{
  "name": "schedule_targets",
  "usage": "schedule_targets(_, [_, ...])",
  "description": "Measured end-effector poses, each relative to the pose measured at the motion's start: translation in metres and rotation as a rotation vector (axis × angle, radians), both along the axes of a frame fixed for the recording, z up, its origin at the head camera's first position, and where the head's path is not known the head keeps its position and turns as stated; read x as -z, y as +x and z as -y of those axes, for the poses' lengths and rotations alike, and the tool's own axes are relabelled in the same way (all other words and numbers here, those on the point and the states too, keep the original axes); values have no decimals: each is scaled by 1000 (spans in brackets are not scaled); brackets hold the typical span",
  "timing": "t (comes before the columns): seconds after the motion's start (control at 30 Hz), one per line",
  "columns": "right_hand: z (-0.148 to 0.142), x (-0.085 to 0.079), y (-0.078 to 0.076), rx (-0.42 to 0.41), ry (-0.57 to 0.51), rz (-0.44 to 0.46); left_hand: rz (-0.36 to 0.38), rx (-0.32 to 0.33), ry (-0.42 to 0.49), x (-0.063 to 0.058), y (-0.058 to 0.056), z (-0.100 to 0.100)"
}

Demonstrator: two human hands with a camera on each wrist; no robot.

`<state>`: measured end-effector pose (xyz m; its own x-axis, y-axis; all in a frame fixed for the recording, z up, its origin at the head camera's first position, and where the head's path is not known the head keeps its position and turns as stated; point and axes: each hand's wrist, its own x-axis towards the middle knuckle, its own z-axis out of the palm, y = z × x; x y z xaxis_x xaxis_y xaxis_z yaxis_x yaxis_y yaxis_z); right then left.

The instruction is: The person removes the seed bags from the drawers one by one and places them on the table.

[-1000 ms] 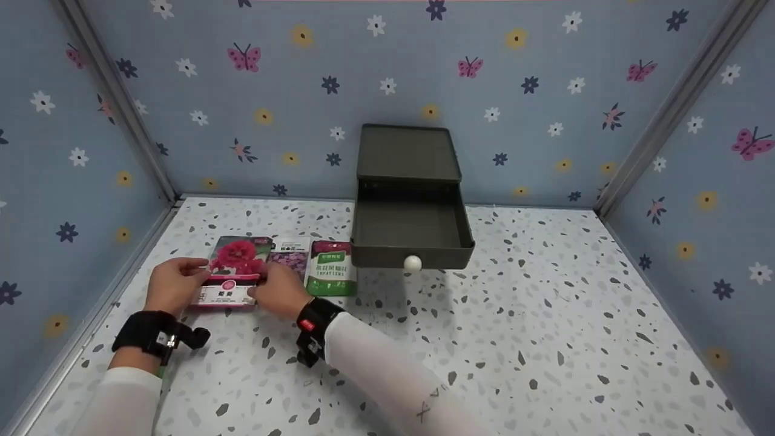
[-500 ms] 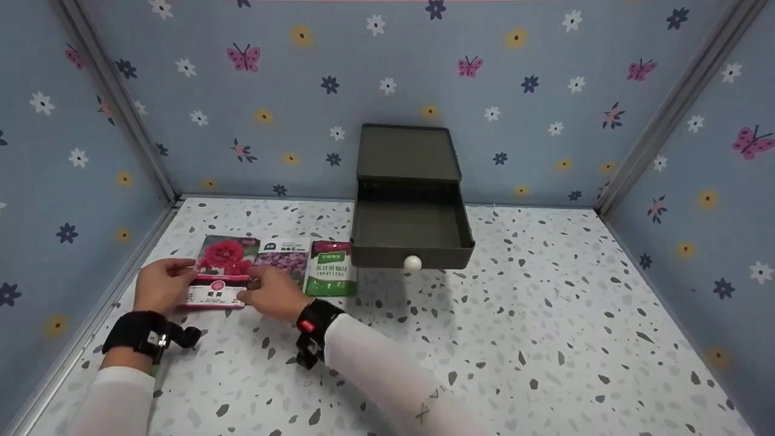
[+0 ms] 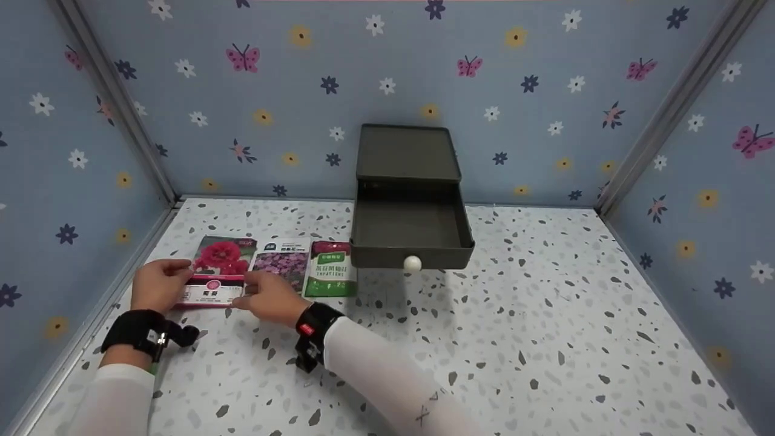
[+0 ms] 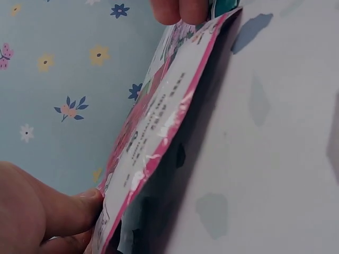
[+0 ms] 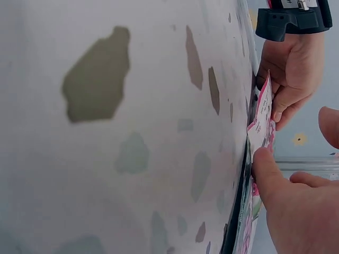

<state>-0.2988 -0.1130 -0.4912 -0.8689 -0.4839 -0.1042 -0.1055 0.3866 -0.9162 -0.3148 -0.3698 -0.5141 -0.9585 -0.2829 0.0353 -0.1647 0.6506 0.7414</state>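
Note:
A pink-flowered seed packet (image 3: 219,259) lies at the left of the table, its near edge curving slightly up off the surface in the left wrist view. My left hand (image 3: 156,286) pinches its left edge, thumb (image 4: 79,209) on the printed face. At the right edge, my right hand (image 3: 275,298) touches it with a thumb (image 5: 267,172) laid straight against the face. Just right of it lies a purple-flowered seed packet (image 3: 283,261), partly covered by the right hand. A green seed packet (image 3: 332,272) completes the row.
A dark olive box (image 3: 407,154) stands against the back wall with its drawer (image 3: 378,257) pulled out, a white knob (image 3: 412,264) on the front. The speckled table (image 3: 545,315) extends to the right. Flower-patterned walls (image 3: 387,60) enclose three sides.
Both hands and the pink-flowered packet have shifted left, uncovering more of the purple-flowered packet. The right hand's fingers now sit more at the packet's edge. The box and green packet have not moved.

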Motion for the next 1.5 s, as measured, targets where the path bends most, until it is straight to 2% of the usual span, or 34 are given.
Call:
schedule_targets(0.27, [-2, 2, 1, -22, -32, 3, -3, -33, -34, 1, -3, -3])
schedule_targets(0.47, [-6, 3, 1, -66, -53, -1, 34, -66, 1, 3, -2, -5])
schedule_targets(0.6, [-8, 2, 1, -70, -40, -25, 45, -66, 14, 2, -1, -7])
schedule_targets(0.7, [-10, 1, 2, -58, -11, -66, 50, -59, 7, 1, 0, -7])
schedule_targets(0.93, [-20, -3, 7, -44, 147, -245, 64, -75, -23, -2, 2, -11])
schedule_targets(1.0, [-26, -3, 8, -55, 179, -282, 38, -84, -33, -4, 3, -14])
schedule_targets(1.13, [-40, -1, 12, -95, 234, -352, -66, -103, -70, -9, 2, -24])
schedule_targets(1.27, [-56, -1, 15, -112, 252, -393, -160, -81, -88, -16, 1, -41])
schedule_targets(1.37, [-68, -2, 18, -107, 236, -409, -201, -45, -57, -24, 1, -55])
schedule_targets(1.5, [-87, -4, 23, -100, 210, -448, -253, 7, 30, -33, -1, -73])
